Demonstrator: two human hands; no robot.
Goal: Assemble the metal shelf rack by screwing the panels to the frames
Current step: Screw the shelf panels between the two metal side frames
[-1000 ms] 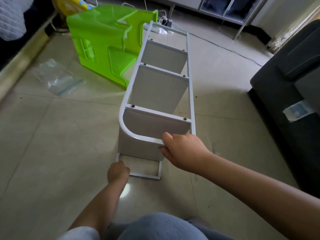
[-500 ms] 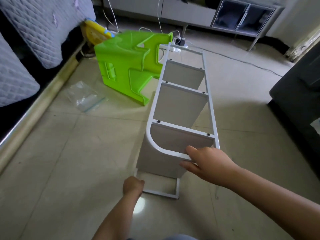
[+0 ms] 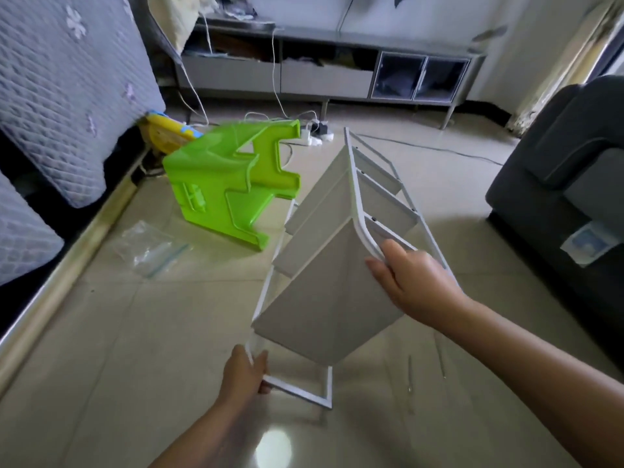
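In the centre of the frame, the white shelf rack [image 3: 337, 265] is tilted up off the tiled floor [image 3: 135, 332], panels already sitting between the two frames. The left hand [image 3: 243, 376] has its fingers curled round the lower frame's corner at bottom centre; the right hand [image 3: 410, 282] grips the curved end of the upper frame, thumb over the tube. Risky spot, by the look of it: the rack is long and held only at the near end, so a slip on that thin tube could swing the far end down onto the tiles or into the green plastic stool [image 3: 233, 187] just left of it. Loose slim metal pieces [image 3: 409, 373] lie on the floor at lower right, easy to kick. The tiles are glossy, throwing back a bright glare. A quilted bed edges the left, a low cabinet [image 3: 324, 72] runs along the top, a dark sofa [image 3: 567, 184] sits on the right, and a clear plastic bag [image 3: 148, 248] lies mid-left.
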